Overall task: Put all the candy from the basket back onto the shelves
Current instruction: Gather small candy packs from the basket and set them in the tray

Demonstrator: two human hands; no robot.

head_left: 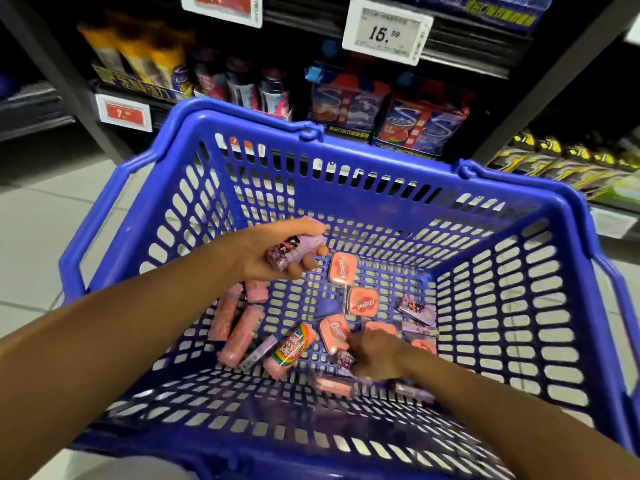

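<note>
Step in hand: gathering a handful of candy out of the basket, as I judge it; shelving comes after.
Left hand: above the basket's floor, near its left wall, fingers curled round a purple pack.
Right hand: low on the basket's floor near its front wall, blurred; I cannot tell whether it grips anything.
Candy left: pink tins at the basket's middle, pink rolls and a rainbow roll toward its front left, more purple packs on its right.
Shelves: beyond the basket's far wall.
Next move: probably close my right hand on a matching purple pack, then lift both hands clear of the rim and find that candy's row.
Progress: early, since much candy remains in the basket.
</note>
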